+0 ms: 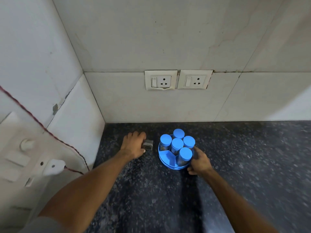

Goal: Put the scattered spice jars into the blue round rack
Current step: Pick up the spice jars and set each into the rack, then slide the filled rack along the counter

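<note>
While I watch, left hand (133, 145) wrapped round a lying spice jar (148, 145) just left of the blue round rack (165, 161), five capped jars (176, 143) upright inside, right hand (199, 161) gripping its near-right rim, dark speckled counter (252, 165).

Blue round rack (168, 163) is set on dark speckled counter (252, 165) w/ five blue-lidded jars (176, 143) upright in it; one front-left compartment is seen vacant. A clear jar (148, 145) lying on its side left of rack is gripped by left hand (133, 145). Rack's right rim is touched by right hand (200, 161).
</note>
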The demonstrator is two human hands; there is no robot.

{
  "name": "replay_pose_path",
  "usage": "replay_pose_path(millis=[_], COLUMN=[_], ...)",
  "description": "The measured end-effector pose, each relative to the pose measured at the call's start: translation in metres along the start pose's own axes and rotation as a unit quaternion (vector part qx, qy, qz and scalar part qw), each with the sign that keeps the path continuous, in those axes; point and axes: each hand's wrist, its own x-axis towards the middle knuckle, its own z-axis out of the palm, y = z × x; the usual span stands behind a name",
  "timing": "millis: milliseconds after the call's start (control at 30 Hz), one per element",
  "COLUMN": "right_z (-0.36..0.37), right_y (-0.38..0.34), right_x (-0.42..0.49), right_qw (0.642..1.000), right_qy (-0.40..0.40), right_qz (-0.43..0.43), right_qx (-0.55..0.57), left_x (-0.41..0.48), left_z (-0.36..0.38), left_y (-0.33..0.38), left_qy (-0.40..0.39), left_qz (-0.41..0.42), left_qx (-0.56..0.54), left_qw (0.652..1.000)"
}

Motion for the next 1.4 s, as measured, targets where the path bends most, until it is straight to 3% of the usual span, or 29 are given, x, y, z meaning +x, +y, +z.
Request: replay_pose_path(millis=[133, 233, 333, 433, 633, 800, 900, 1000, 1200, 1400], right_z=[0.003, 0.007, 0.011, 0.013, 0.012, 0.008, 0.005, -0.004, -0.049, -0.126], right_y=[0.009, 0.015, 0.022, 0.03, 0.042, 0.051, 0.056, 0.064, 0.094, 0.138], right_x=[-0.014, -0.03, -0.043, -0.056, -0.078, -0.09, -0.094, -0.099, -0.095, -0.077], right_qw=[1.0, 0.999, 0.997, 0.996, 0.995, 0.994, 0.994, 0.993, 0.992, 0.989], right_qy=[-0.02, -0.025, -0.026, -0.03, -0.039, -0.04, -0.03, -0.021, 0.004, 0.038], right_qz=[-0.007, -0.011, -0.007, 0.0, 0.008, 0.012, 0.015, 0.017, 0.024, 0.037], right_qx=[0.019, 0.045, 0.078, 0.088, 0.096, 0.1, 0.104, 0.113, 0.122, 0.135], left_x=[-0.038, -0.067, -0.085, -0.093, -0.104, -0.121, -0.129, -0.131, -0.131, -0.11], left_z=[0.013, 0.012, 0.003, -0.004, 0.005, 0.016, 0.027, 0.042, 0.059, 0.077], left_y=[0.002, 0.018, 0.04, 0.059, 0.073, 0.077, 0.075, 0.079, 0.126, 0.205], left_qy=[0.06, 0.159, 0.2, 0.171, 0.059, 0.027, -0.006, -0.053, -0.063, -0.087], left_qz=[-0.059, -0.042, -0.003, 0.058, 0.096, 0.083, 0.011, -0.07, -0.066, -0.038], left_qx=[-0.242, -0.327, -0.36, -0.323, -0.248, -0.242, -0.187, -0.253, -0.399, -0.401], left_qw=[0.967, 0.931, 0.911, 0.929, 0.962, 0.966, 0.982, 0.963, 0.912, 0.911])
